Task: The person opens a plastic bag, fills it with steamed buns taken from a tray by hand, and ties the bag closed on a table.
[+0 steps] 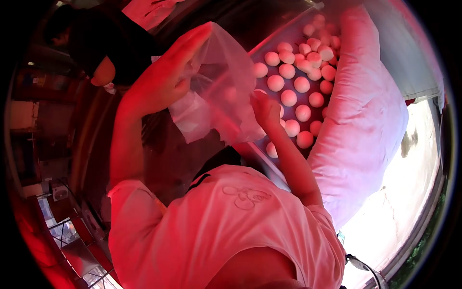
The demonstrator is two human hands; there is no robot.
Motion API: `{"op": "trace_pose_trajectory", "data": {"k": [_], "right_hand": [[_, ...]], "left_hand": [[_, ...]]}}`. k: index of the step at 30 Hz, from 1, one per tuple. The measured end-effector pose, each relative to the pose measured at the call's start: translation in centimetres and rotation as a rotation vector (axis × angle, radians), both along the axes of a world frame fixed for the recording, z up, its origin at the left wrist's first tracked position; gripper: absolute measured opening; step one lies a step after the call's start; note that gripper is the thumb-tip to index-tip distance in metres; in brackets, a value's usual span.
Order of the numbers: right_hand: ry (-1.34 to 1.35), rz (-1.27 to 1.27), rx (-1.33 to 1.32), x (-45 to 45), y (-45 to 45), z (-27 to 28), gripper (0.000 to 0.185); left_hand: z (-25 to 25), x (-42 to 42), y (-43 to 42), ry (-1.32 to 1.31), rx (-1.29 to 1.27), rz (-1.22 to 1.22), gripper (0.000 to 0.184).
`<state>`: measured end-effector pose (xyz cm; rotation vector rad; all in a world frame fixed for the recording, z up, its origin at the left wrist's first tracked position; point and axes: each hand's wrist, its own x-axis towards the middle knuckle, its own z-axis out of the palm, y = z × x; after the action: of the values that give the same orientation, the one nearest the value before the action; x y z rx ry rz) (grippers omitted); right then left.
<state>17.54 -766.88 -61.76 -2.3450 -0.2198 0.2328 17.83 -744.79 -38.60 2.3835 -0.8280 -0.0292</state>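
A thin translucent plastic bag is stretched between my two hands in front of my chest. My left hand is raised, its fingers extended up against the bag's upper side, the thumb near the crumpled part; the bag hides some of its grip. Closed on the bag's right edge is my right hand, over the near side of a tray. Many round whitish balls lie on that tray, spaced apart nearby and bunched closer together at the far end. Their exact kind is unclear under the red light.
A thick, padded pale quilt lies along the tray's right side. At the upper left a person in dark clothes bends over. Bright pavement shows at the right, and shelves or equipment at the far left.
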Motion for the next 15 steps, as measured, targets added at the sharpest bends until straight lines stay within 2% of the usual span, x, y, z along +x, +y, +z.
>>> {"op": "trace_pose_trajectory", "data": {"k": [2,4,6,7,8,10,12,13,14,15], "right_hand": [[-0.414,-0.281,0.249,1.7,-1.2,-1.9,0.009],[-0.433,-0.311,0.266,3.0,-3.2,-0.4,0.011],[-0.451,-0.257,0.159,3.2,-4.0,-0.9,0.012],[-0.386,-0.232,0.114,2.7,-3.9,-1.5,0.016],[-0.237,-0.24,0.234,2.5,-2.8,-2.7,0.017],[0.073,-0.26,0.473,2.4,-0.2,-5.5,0.02],[-0.068,-0.167,0.618,2.7,6.6,-6.2,0.024],[-0.044,-0.146,0.659,2.8,11.0,-4.8,0.024],[-0.026,-0.12,0.703,3.4,15.1,-3.7,0.024],[0.024,-0.043,0.679,4.2,18.7,-5.7,0.022]], "left_hand": [[-0.4,0.0,2.8,-0.033,0.077,0.055,0.086],[-0.8,-0.3,5.8,-0.04,0.165,0.107,0.085],[-1.3,-0.3,7.5,0.405,0.11,0.543,0.08],[-2.4,0.3,9.4,0.414,0.156,0.6,0.078],[-3.5,1.0,11.2,0.424,0.202,0.656,0.075],[-9.6,2.4,18.9,0.025,0.448,0.454,0.07],[-11.8,5.4,23.6,-0.132,0.315,0.604,0.064],[-12.7,6.9,25.9,-0.206,0.248,0.675,0.062],[-13.7,8.4,28.3,-0.017,-0.178,0.723,0.062],[-14.8,9.8,31.0,0.167,-0.604,0.75,0.062]]}}
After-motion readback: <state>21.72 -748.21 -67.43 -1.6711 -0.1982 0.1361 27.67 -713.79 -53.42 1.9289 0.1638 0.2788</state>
